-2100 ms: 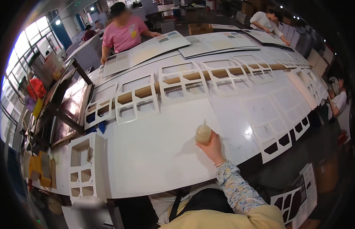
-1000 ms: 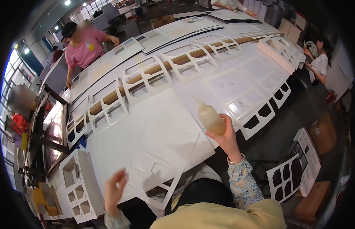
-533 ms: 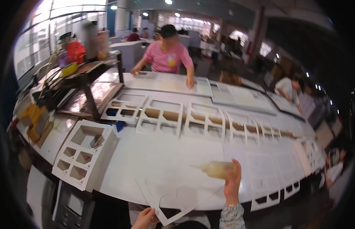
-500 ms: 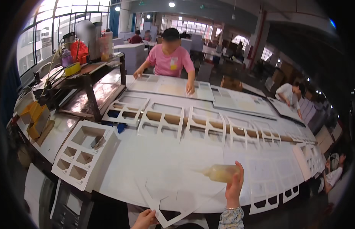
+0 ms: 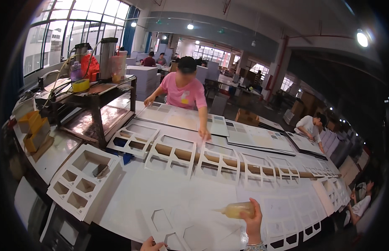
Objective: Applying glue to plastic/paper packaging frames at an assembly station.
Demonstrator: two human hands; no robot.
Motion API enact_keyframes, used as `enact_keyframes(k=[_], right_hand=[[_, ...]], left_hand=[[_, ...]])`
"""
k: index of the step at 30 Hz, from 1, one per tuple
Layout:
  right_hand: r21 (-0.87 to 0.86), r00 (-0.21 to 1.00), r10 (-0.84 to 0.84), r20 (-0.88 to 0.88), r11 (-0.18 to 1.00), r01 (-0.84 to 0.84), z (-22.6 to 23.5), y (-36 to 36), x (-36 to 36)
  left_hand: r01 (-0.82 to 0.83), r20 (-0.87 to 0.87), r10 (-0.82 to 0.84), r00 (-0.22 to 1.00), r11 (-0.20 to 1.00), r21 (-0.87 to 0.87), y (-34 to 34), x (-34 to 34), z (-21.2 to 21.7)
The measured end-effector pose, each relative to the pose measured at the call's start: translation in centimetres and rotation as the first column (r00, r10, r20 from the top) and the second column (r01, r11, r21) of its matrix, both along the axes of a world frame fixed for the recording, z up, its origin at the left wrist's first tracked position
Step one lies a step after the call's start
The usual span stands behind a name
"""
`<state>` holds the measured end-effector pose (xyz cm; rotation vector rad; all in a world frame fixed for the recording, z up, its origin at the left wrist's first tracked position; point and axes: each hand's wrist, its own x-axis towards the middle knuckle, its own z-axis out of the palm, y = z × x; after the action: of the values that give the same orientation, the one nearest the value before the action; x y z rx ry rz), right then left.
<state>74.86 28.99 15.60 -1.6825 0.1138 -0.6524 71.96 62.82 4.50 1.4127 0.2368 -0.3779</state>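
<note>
Right hand (image 5: 254, 217) wrapped around yellowish glue bottle (image 5: 237, 209), bottle lying sideways over white table (image 5: 161, 192) with nozzle pointing left, left hand (image 5: 150, 244) at bottom edge touching white die-cut card (image 5: 163, 224), its grip can't be told

Yellow tape roll (image 5: 81, 85) on dark rack (image 5: 96, 109)

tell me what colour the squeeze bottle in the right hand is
Translucent yellowish-amber squeeze bottle, gripped by the right hand; the head view shows it.
</note>
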Motion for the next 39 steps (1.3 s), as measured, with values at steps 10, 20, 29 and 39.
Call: enact_keyframes(k=[10, 20, 29, 39], right_hand=[[0.102, 0.969, 0.190, 0.157, 0.973, -0.207, 2.5, 2.0, 0.9], [-0.558, 0.987, -0.127, 0.101, 0.814, 0.162, 1.6, 3.1, 0.1], [0.211, 0.998, 0.050, -0.025, 0.977, -0.044, 1.6, 3.4, 0.4], [-0.306, 0.976, -0.214, 0.028, 0.928, 0.212, -2.6, 0.8, 2.5]], left_hand=[[-0.130, 0.111, 0.138, 0.984, 0.989, -0.075, 0.5, 4.4, 2.7], [0.006, 0.098, -0.005, 0.995, 1.000, -0.017, -0.9, 4.4, 1.5], [-0.021, 0.106, 0.014, 0.994, 0.998, 0.065, -0.6, 5.6, 0.5], [0.014, 0.059, -0.018, 0.998, 0.998, 0.068, 0.1, 6.2, -0.6]])
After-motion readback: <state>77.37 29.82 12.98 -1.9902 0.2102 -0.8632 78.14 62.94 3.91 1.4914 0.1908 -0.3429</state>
